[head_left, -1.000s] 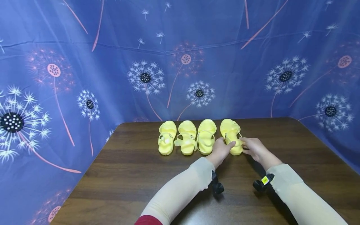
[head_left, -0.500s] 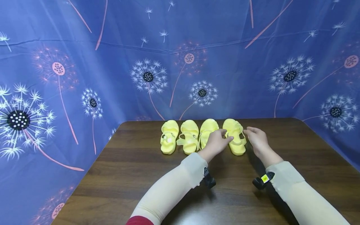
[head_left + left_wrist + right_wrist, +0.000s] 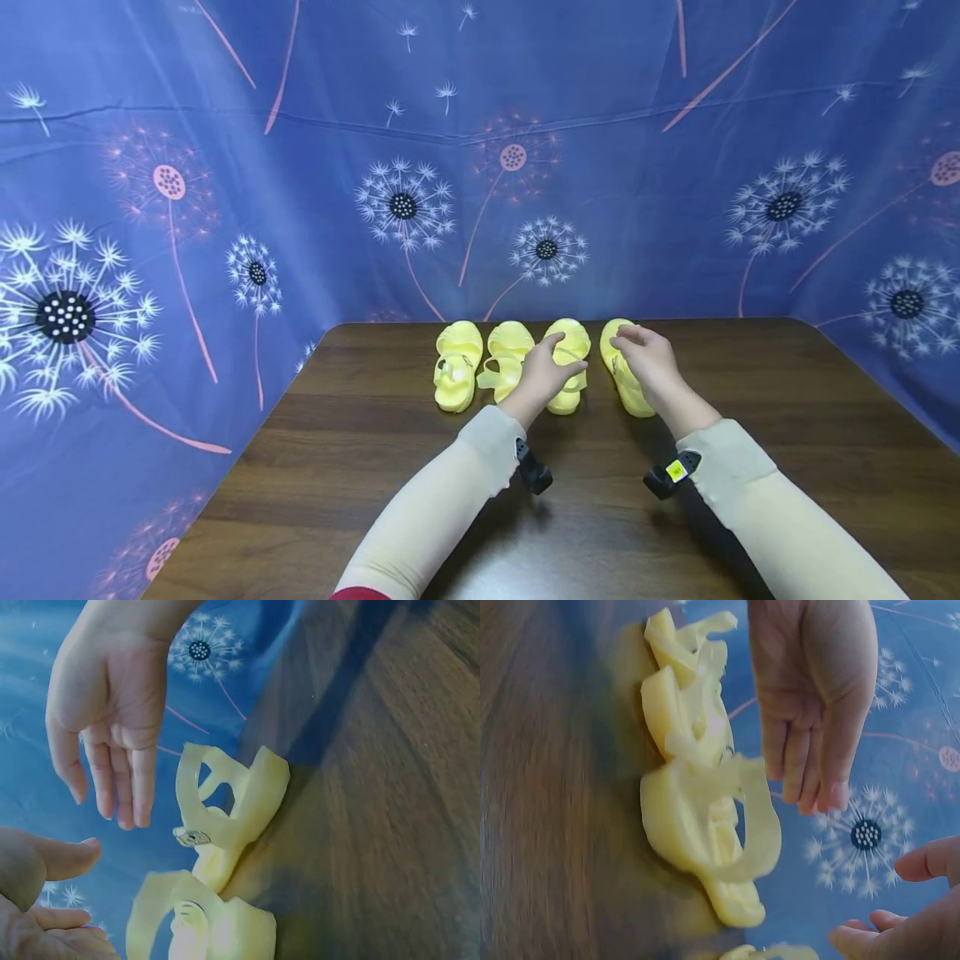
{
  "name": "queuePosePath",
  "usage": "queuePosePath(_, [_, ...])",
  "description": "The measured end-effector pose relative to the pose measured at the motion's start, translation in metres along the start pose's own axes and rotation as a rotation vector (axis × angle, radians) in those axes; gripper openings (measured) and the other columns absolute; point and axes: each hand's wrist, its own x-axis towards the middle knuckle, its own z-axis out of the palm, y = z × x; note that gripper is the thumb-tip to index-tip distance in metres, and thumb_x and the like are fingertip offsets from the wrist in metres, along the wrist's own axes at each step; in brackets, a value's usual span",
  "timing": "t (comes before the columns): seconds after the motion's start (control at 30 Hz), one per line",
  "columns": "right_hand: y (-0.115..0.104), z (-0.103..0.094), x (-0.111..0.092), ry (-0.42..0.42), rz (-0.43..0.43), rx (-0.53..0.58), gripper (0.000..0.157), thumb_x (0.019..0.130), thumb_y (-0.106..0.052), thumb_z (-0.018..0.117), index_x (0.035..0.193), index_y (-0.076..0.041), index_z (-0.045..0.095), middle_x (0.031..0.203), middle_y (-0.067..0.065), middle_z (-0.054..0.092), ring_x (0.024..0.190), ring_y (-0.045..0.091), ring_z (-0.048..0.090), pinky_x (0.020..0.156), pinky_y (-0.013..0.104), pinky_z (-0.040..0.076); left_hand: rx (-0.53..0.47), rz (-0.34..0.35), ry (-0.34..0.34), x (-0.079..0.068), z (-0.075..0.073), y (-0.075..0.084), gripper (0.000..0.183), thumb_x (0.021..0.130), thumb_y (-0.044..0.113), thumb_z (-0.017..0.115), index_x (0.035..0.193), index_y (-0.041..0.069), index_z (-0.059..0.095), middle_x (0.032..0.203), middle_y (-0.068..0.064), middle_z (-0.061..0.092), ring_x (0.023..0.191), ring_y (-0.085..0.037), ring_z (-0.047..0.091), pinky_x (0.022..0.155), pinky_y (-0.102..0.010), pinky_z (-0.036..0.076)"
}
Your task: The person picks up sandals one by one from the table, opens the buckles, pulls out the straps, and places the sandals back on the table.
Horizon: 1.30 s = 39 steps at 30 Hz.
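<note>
Yellow strapped sandals stand side by side in a row, toes toward the wall cloth. My left hand (image 3: 538, 377), fingers spread and holding nothing, hovers over the second sandal (image 3: 512, 339) and the third sandal (image 3: 567, 337) from the left. Loosely bent and holding nothing, my right hand (image 3: 651, 362) hides part of the rightmost sandal (image 3: 633, 399) in the head view. Side-on in the left wrist view, the rightmost sandal (image 3: 259, 791) shows its strap and buckle, apart from the right hand (image 3: 120, 712). The third sandal's strap (image 3: 761, 825) stands up as a loop.
The leftmost sandal (image 3: 458, 367) ends the row. A brown wooden table (image 3: 360, 467) bears the sandals near its far edge. Blue cloth (image 3: 480, 67) with dandelion prints hangs behind and at the sides. A black wrist camera (image 3: 534, 468) sits on each arm.
Both hands have let go of the rightmost sandal, lifted, and moved left. The rightmost sandal now stands tilted slightly, heel to the right. The head view has shifted a little.
</note>
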Motion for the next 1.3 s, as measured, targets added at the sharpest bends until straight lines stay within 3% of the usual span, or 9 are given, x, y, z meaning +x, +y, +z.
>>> queuePosePath(0.43, [0.006, 0.030, 0.003, -0.161, 0.040, 0.018, 0.058, 0.102, -0.016, 0.042, 0.150, 0.008, 0.019, 0.156, 0.027, 0.022, 0.143, 0.041, 0.025, 0.118, 0.047, 0.025, -0.081, -0.074, 0.014, -0.004, -0.003, -0.020, 0.073, 0.089, 0.025, 0.072, 0.147, 0.001, 0.035, 0.150, -0.017, 0.041, 0.138, -0.032, 0.039, 0.112, -0.045, 0.037])
queuePosePath(0.8, [0.025, 0.050, 0.005, -0.205, 0.116, 0.016, 0.057, 0.102, -0.012, 0.038, 0.148, 0.014, 0.016, 0.155, 0.032, 0.017, 0.143, 0.044, 0.019, 0.117, 0.052, 0.025, -0.020, -0.131, 0.003, -0.004, -0.002, -0.031, 0.072, 0.089, 0.027, 0.071, 0.146, -0.001, 0.037, 0.148, -0.018, 0.043, 0.137, -0.033, 0.040, 0.111, -0.046, 0.038])
queuePosePath(1.03, [0.035, 0.055, 0.005, -0.210, 0.145, 0.085, 0.056, 0.103, -0.010, 0.033, 0.147, 0.017, 0.011, 0.155, 0.033, 0.011, 0.144, 0.044, 0.015, 0.117, 0.052, 0.024, -0.179, -0.163, -0.046, -0.007, 0.000, -0.042, 0.059, 0.089, 0.024, 0.072, 0.135, -0.005, 0.050, 0.132, -0.016, 0.058, 0.122, -0.029, 0.054, 0.103, -0.043, 0.045])
queuePosePath(1.3, [0.039, 0.054, 0.007, -0.212, 0.155, 0.190, 0.053, 0.105, -0.012, 0.026, 0.147, 0.017, 0.010, 0.157, 0.031, 0.005, 0.146, 0.042, 0.007, 0.118, 0.053, 0.021, -0.237, -0.179, -0.051, -0.007, 0.003, -0.045, 0.057, 0.089, 0.026, 0.072, 0.134, -0.002, 0.053, 0.129, -0.013, 0.060, 0.122, -0.028, 0.054, 0.105, -0.044, 0.044])
